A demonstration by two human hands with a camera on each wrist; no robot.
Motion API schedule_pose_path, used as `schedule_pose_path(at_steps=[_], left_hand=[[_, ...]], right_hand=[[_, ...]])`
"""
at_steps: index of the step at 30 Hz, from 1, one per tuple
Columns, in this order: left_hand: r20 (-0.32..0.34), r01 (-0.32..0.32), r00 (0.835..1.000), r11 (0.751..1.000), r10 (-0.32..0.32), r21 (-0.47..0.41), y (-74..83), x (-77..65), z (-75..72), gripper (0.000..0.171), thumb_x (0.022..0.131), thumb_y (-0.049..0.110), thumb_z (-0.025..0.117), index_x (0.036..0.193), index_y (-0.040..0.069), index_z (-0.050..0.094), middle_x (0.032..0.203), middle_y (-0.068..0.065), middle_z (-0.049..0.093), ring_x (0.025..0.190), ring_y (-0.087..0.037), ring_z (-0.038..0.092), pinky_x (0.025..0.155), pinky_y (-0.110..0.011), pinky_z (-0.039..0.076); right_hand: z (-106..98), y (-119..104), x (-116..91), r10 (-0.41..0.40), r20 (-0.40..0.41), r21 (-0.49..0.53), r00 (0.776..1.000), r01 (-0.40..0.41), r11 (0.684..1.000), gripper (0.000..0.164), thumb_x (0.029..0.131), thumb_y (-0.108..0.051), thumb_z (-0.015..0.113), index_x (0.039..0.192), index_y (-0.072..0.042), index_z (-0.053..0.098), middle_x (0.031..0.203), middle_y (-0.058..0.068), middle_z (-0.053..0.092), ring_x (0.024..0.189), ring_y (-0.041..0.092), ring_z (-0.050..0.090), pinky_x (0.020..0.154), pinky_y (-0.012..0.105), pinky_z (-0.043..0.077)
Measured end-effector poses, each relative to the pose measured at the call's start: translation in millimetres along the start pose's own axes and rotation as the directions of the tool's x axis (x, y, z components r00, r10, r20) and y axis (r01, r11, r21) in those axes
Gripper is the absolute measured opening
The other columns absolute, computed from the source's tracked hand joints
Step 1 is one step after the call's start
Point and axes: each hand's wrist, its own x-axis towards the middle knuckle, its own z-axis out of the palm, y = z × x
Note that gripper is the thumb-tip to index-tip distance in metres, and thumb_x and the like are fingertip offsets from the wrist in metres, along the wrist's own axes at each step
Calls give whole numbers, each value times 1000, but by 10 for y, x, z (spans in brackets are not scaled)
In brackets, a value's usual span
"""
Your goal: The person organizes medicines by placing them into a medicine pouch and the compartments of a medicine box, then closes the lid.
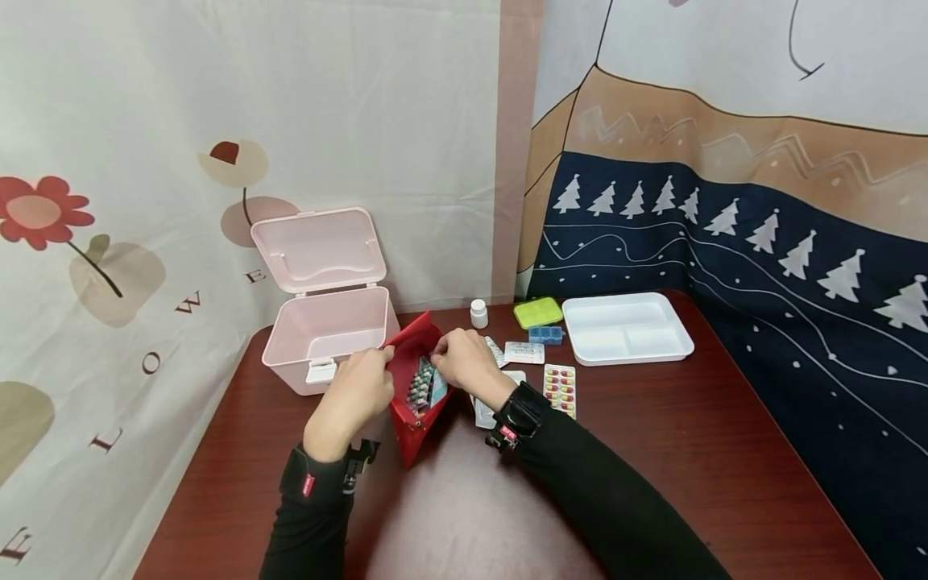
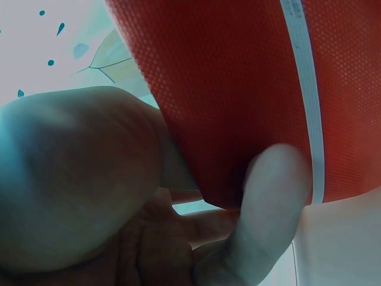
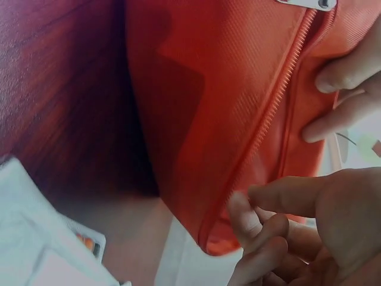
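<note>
Tabletop (image 1: 652, 451): pink box (image 1: 326, 322) and blister packs (image 1: 560, 388) flank a red pouch (image 1: 408, 354) both hands (image 1: 355, 393) (image 1: 470, 364) pinch.

We see a red, flat-sided fabric pouch (image 3: 190, 107), finely textured with a soft sheen; across it runs a red, toothed zip (image 3: 268, 116) with a shiny silver metal puller (image 3: 321, 5). Around the pouch, the reddish-brown, wood-look tabletop (image 1: 616, 459) looks smooth and glossy. Left of the pouch, we find a pale pink, lidded box (image 1: 290, 377) in smooth plastic; right of it, a white, rectangular plastic tray (image 1: 634, 322). Behind it hangs pale, creased, matt cloth (image 1: 399, 121).
</note>
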Motion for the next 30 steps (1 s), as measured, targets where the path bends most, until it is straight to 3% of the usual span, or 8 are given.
schedule_pose_path(at_steps=[10,13,20,26,30], left_hand=[[2,3,1000,1000,-3,-9,12,-7,-1,51,103,5,59,154,0,61,140,-25,70,108,-35,69,83,-42,57],[6,7,1000,1000,-7,-6,13,1,-3,51,103,5,59,153,0,61,139,-25,70,105,-34,69,81,-41,56],[5,8,1000,1000,-8,-12,8,4,-17,52,102,5,60,154,-1,61,140,-26,70,105,-35,68,79,-39,54],[5,9,1000,1000,-9,-12,7,-13,-12,51,103,5,59,153,-1,62,139,-25,71,106,-34,69,83,-43,57],[8,15,1000,1000,-15,-12,12,-23,-19,52,103,4,60,154,-1,61,141,-26,70,107,-35,69,83,-42,57]], right_hand=[[-339,303,-96,30,-6,-5,1000,-31,1000,17,100,-26,74,100,-16,89,98,1,84,95,24,74,83,40,58],[-455,441,-134,62,-14,-6,998,-63,998,19,100,-26,74,102,-14,88,99,2,84,93,23,73,80,39,57],[-686,776,-232,131,-14,-11,991,-131,991,27,104,-32,72,110,-11,87,109,7,83,99,26,73,87,45,57],[-844,1105,-360,181,-6,-21,984,-181,983,30,105,-34,71,109,-9,87,107,10,83,89,24,69,75,38,52],[-939,1290,-451,223,2,-31,975,-223,974,34,105,-36,70,112,-7,86,108,13,82,91,26,70,76,41,54]])
